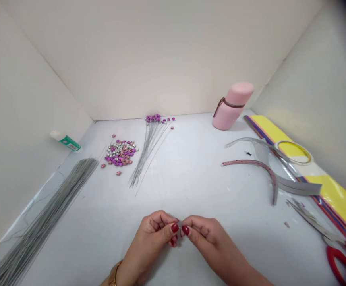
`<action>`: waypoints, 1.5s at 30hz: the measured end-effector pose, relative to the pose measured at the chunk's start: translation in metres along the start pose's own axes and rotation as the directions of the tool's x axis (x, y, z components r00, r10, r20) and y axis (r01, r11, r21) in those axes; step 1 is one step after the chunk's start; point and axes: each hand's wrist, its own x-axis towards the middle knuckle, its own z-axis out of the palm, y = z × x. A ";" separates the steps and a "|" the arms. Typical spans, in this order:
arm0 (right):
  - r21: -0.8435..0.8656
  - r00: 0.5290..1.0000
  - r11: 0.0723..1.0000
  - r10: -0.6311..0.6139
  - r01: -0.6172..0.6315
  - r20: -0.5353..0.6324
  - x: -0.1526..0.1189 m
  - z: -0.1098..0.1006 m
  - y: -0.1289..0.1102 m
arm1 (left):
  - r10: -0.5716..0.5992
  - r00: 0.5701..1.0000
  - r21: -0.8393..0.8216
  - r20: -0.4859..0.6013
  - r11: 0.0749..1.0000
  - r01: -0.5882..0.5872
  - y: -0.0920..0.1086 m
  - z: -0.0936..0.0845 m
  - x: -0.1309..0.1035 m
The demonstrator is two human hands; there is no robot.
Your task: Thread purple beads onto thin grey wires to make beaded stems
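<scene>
My left hand (157, 232) and my right hand (205, 236) meet at the fingertips low in the middle of the head view, both closed in a pinch. Something small and pale shows between the thumbs, but the fingers hide most of it and I cannot make out its kind. Beyond the hands lies a heap of small folded paper stars (120, 153) in purple, silver and pink. To its right, a bunch of thin wire stems (149, 149) carries purple and silver stars at the far ends.
A long bundle of bare grey wires (50, 214) lies at left beside a green-and-white glue tube (68, 142). A pink bottle (234, 107) stands at the back right. Paper strips (268, 171), a tape roll (310, 153), yellow sheets (336, 194) and red-handled scissors (333, 262) lie at right.
</scene>
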 end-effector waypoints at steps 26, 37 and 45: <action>-0.045 0.987 0.988 -0.151 0.149 -0.051 0.004 0.008 0.008 | -0.084 0.995 -0.273 0.059 0.957 0.097 0.002 -0.003 0.000; -0.568 0.859 0.720 -0.510 0.399 -0.042 0.000 0.012 0.021 | -0.189 0.964 -0.552 0.184 0.792 0.261 -0.002 -0.001 -0.003; -0.449 0.878 0.808 -0.468 0.381 -0.097 -0.001 0.018 0.023 | -0.216 0.951 -0.579 0.222 0.755 0.307 -0.006 -0.001 -0.004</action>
